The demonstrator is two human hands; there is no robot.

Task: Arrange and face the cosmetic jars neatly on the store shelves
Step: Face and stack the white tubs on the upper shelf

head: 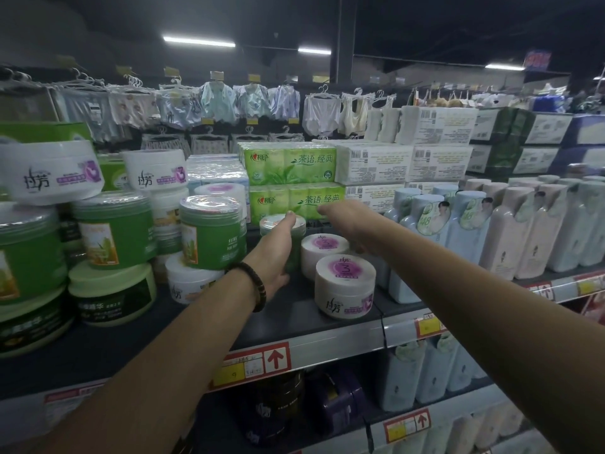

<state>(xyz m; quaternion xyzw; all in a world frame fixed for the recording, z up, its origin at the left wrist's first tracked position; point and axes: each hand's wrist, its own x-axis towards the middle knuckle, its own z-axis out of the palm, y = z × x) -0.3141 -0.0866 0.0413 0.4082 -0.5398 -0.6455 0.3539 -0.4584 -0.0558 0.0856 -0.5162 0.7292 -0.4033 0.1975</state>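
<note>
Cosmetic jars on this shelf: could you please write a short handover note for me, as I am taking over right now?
Left hand: holds the green jar at the back of the shelf, thumb on its lid.
Right hand: reaches in beside that jar; I cannot tell whether it holds anything.
Done: front white jar and rear white jar stand in line, front label facing out.
Left: probably bring the green jar forward, then square the left stacks, where the tilted white jar sits askew on top.

Open shelf front (294, 319); jar stacks (209, 234) left, bottles (510, 231) right, tissue packs (294, 165) seemingly behind.
</note>
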